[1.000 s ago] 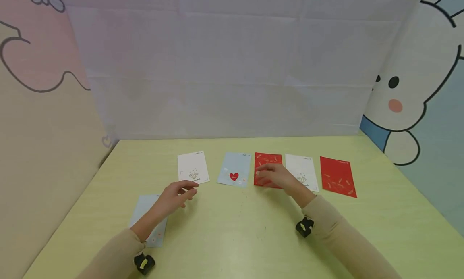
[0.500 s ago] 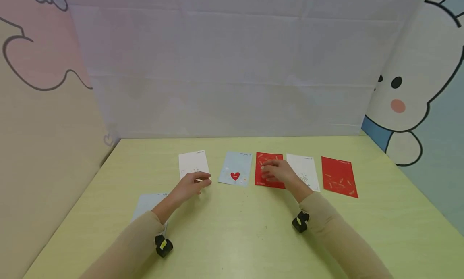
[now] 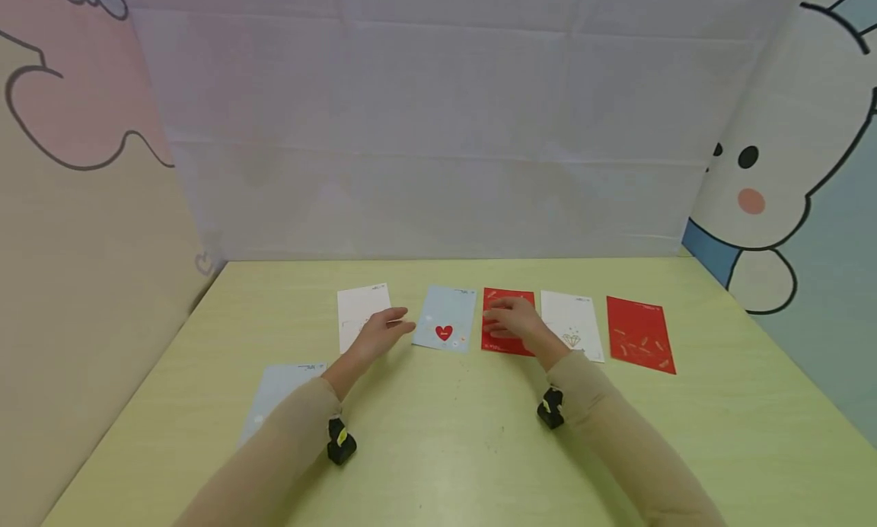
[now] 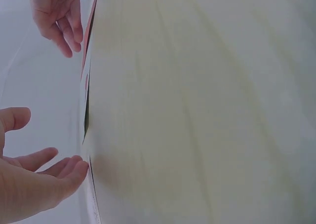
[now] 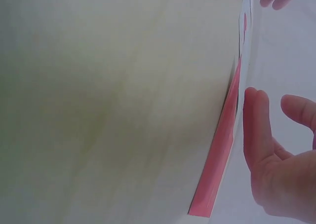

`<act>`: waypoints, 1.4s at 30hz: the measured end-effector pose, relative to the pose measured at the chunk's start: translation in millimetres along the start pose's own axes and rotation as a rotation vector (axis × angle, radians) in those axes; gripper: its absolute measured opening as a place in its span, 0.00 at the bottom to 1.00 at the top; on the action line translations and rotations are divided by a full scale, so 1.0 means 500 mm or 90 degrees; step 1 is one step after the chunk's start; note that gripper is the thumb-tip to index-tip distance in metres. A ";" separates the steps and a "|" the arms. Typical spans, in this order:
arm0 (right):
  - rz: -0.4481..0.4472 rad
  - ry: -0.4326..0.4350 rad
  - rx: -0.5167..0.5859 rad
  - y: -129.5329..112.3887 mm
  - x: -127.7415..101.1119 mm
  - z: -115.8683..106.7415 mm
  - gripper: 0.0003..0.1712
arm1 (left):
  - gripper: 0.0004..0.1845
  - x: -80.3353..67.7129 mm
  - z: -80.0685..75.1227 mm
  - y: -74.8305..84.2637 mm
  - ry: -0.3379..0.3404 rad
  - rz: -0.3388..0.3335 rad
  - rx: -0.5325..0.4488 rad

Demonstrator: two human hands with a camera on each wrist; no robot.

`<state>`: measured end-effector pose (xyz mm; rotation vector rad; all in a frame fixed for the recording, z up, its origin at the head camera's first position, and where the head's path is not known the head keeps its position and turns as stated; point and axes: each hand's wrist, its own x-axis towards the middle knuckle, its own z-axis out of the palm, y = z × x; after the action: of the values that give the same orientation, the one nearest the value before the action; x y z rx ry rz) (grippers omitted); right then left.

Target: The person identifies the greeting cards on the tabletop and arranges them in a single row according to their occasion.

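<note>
My left hand [image 3: 375, 336], fingers relaxed and holding nothing, hovers over the right side of a white card [image 3: 355, 308]. Its fingertips point at a pale blue card [image 3: 445, 302] with a red heart. My right hand [image 3: 519, 323] hangs over a red card [image 3: 503, 346], covering part of it. In the right wrist view, that hand [image 5: 276, 169] has its thumb and fingers apart with nothing between them. The left wrist view shows my left hand [image 4: 44, 184] similarly loose, beside the raised edges of cards.
Another white card [image 3: 566, 310] and a red card [image 3: 640, 333] lie to the right in the row. A second pale blue card [image 3: 277, 386], partly under my left sleeve, lies nearer on the yellow table [image 3: 438, 451]. A white cloth [image 3: 438, 131] hangs behind.
My left hand has moved right and away from me, from the white card's lower edge to near the blue heart card. The right hand stays over the red card, shifting only slightly.
</note>
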<state>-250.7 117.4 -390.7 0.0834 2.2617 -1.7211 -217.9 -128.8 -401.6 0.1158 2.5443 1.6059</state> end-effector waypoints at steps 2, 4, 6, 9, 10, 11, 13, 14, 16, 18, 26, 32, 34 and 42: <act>0.004 0.002 0.000 0.000 0.005 0.004 0.24 | 0.26 0.006 0.007 0.000 0.003 -0.006 -0.005; 0.017 0.009 -0.001 -0.002 0.009 0.008 0.24 | 0.27 0.011 0.014 0.002 0.008 -0.010 -0.010; 0.030 0.015 -0.006 -0.004 0.012 0.011 0.24 | 0.27 0.015 0.020 0.006 0.012 -0.012 -0.007; 0.047 0.025 -0.008 -0.007 0.015 0.016 0.24 | 0.27 0.017 0.027 0.011 0.012 -0.016 -0.004; 0.050 0.026 -0.008 -0.007 0.016 0.017 0.23 | 0.27 0.017 0.029 0.013 0.011 -0.018 -0.003; 0.052 0.027 -0.008 -0.008 0.016 0.017 0.23 | 0.27 0.018 0.030 0.014 0.009 -0.020 -0.003; 0.052 0.030 -0.010 -0.008 0.016 0.018 0.23 | 0.28 0.019 0.033 0.017 0.005 -0.025 0.000; 0.051 0.030 -0.012 -0.007 0.017 0.018 0.23 | 0.28 0.020 0.034 0.019 0.004 -0.030 -0.001; 0.051 0.032 -0.014 -0.007 0.017 0.018 0.23 | 0.28 0.024 0.035 0.020 0.005 -0.035 -0.002; 0.053 0.035 -0.015 -0.007 0.018 0.019 0.23 | 0.28 0.030 0.037 0.020 0.005 -0.043 -0.015; 0.053 0.008 0.011 -0.007 0.021 0.028 0.24 | 0.27 0.045 0.044 0.020 0.004 -0.070 -0.110; 0.062 0.009 0.001 -0.008 0.023 0.034 0.24 | 0.24 0.050 0.049 0.013 0.039 -0.082 -0.157; 0.060 0.010 -0.004 -0.007 0.024 0.034 0.24 | 0.23 0.052 0.052 0.010 0.057 -0.091 -0.158; 0.061 0.015 -0.021 -0.006 0.022 0.037 0.24 | 0.22 0.053 0.061 0.010 0.102 -0.085 -0.093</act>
<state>-258.4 97.6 -395.3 0.2029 2.2637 -1.6427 -239.5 -96.0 -411.8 -0.2006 2.4747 1.8078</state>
